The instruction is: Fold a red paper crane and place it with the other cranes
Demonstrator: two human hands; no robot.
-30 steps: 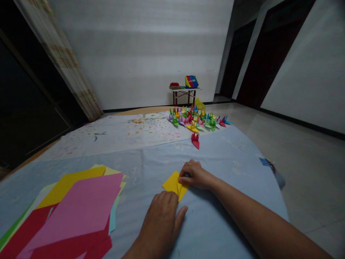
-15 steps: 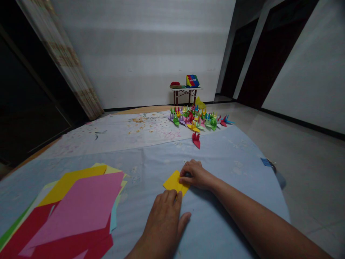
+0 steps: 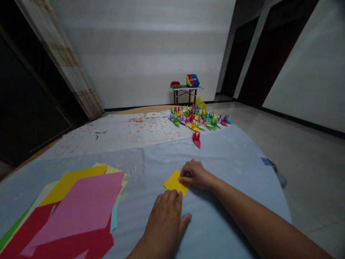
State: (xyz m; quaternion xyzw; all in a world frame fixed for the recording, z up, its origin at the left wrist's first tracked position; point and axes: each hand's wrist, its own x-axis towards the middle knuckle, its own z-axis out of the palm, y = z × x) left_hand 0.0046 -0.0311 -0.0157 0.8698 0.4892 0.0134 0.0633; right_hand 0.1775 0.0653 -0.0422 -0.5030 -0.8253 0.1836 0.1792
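Note:
A small folded sheet of yellow paper lies on the blue tablecloth in front of me. My left hand rests flat with its fingertips on the paper's near edge, thumb held out to the side. At the paper's right corner, my right hand has thumb and index finger pinched together on it; the other fingers are curled. That corner is partly hidden by the fingers. Beyond the hands, a single red paper crane sits on the cloth.
To the left is a loose stack of coloured paper, a pink sheet on top. Several folded paper cranes crowd the table's far right. Light blue tablecloth covers the near table. A small side table stands by the wall.
Hardly anything differs. The left fingers lie about where they were on the yellow paper, and the right hand keeps its pinch at the corner.

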